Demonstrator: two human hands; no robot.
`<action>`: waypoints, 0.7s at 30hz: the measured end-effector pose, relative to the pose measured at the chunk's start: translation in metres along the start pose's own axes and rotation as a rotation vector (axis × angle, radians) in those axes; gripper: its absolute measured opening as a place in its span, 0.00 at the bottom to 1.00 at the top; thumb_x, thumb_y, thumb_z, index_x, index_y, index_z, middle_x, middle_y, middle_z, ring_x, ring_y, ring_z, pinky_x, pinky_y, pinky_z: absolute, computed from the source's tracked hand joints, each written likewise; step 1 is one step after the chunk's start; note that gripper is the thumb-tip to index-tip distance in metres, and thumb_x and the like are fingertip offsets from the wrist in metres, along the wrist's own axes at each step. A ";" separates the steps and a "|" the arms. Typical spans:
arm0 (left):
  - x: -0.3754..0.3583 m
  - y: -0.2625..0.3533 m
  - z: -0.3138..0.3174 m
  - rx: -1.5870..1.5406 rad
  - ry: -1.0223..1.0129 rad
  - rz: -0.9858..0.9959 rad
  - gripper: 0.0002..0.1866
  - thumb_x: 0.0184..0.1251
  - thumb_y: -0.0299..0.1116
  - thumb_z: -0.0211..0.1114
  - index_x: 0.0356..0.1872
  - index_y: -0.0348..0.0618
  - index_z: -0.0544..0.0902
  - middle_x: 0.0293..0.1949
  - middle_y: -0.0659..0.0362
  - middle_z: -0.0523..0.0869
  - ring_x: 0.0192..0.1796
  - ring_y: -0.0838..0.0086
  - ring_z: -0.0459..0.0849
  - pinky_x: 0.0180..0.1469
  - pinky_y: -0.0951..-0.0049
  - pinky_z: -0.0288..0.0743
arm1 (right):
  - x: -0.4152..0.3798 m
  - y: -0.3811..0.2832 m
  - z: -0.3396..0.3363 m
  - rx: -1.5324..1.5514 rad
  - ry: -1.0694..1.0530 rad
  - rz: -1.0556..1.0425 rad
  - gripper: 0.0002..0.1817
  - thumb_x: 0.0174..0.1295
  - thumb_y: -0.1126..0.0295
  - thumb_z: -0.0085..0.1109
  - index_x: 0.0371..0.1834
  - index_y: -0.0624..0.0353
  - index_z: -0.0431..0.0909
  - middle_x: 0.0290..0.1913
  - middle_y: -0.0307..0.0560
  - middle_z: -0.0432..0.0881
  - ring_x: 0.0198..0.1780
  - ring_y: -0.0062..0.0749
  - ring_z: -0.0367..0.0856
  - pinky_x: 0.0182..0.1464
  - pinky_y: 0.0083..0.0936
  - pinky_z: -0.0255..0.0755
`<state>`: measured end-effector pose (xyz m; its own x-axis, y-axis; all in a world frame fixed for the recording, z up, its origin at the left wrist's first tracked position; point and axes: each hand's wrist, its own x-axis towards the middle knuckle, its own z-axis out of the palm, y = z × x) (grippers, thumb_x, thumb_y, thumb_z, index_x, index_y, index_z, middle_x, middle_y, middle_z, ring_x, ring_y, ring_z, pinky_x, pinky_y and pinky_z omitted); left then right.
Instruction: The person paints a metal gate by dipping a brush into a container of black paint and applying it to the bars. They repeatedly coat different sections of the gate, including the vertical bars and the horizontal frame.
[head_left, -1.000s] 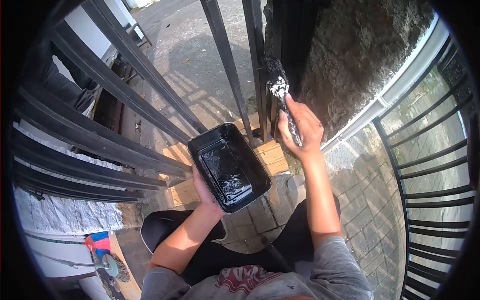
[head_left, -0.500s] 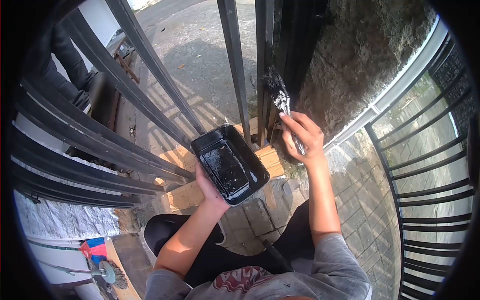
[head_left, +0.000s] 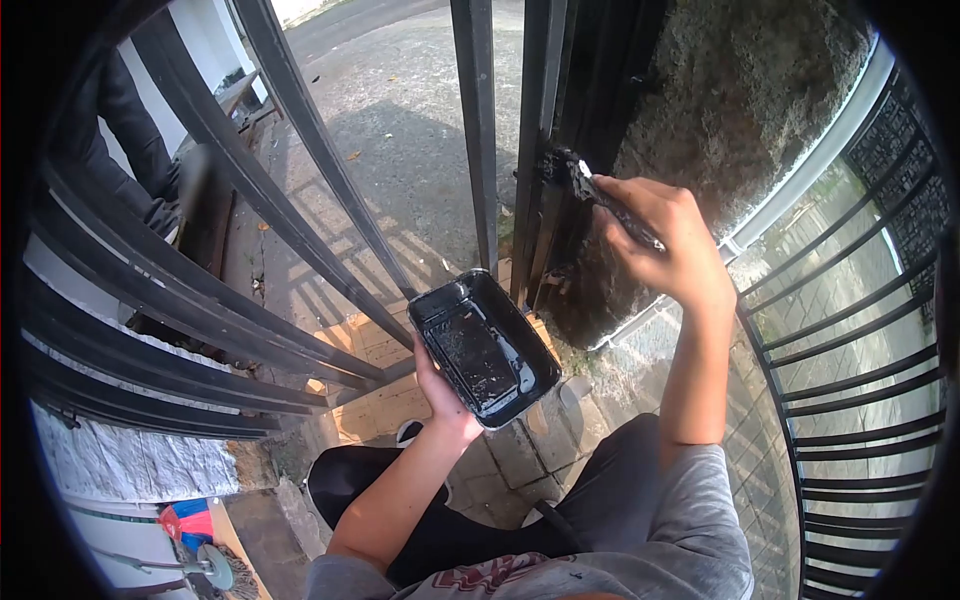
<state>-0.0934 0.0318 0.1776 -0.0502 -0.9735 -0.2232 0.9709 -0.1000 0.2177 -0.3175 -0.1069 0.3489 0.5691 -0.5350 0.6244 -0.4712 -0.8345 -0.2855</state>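
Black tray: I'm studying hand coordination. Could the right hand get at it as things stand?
Likely yes: the left hand holds the tray open side up, and nothing seems to stand between it and the right hand, which grips a brush.

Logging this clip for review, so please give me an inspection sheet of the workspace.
Surface: paving beneath the person; tan boards or cardboard along the dark bars.
Job's things: black tray, glossy dark paint inside; brush, bristles at an upright bar, exact contact unclear.
Clutter: red-and-blue item, lower left.
Grippers: bare hands; left hand holds the tray, right hand the brush handle.
Cables: nothing seen.
Surroundings: rough wall, pale pipe, another person's trousered legs at left.
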 end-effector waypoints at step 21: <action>-0.020 0.013 -0.004 -0.032 0.020 0.039 0.37 0.81 0.69 0.41 0.70 0.51 0.78 0.62 0.55 0.86 0.62 0.57 0.86 0.65 0.49 0.82 | 0.031 -0.017 -0.027 -0.091 0.366 -0.179 0.15 0.60 0.82 0.68 0.51 0.70 0.87 0.31 0.53 0.86 0.29 0.39 0.85 0.36 0.29 0.78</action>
<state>-0.0792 0.0504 0.1810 -0.0075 -0.9721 -0.2345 0.9791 -0.0548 0.1958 -0.3104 -0.1056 0.3928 0.3778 -0.2870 0.8803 -0.4536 -0.8862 -0.0942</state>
